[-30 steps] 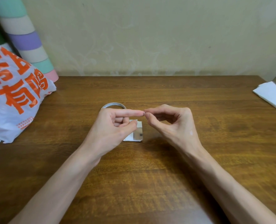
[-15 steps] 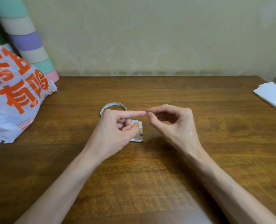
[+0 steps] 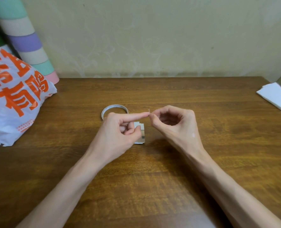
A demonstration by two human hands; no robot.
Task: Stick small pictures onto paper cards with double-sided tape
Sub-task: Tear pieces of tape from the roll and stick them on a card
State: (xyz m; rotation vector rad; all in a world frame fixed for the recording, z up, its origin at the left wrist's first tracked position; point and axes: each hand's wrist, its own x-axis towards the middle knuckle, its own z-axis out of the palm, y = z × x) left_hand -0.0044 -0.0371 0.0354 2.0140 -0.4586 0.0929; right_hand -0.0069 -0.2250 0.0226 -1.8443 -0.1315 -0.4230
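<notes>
Left hand (image 3: 120,134): 1 finger points straight to the right. The other fingers are curled, and the thumb pinches the small cards (image 3: 141,134) against them.
Small cards: white, with a little dark picture on top, held in the left hand just over the worktop (image 3: 152,178).
Right hand (image 3: 175,125): thumb and first finger are clamped on a tiny tape bit (image 3: 149,111), right at the tip of the left pointing finger.
Tape roll (image 3: 115,107): a thin ring lying flat behind the left hand.
Bag (image 3: 13,104): white with orange writing, far left.
White papers (image 3: 276,97): far right edge.
</notes>
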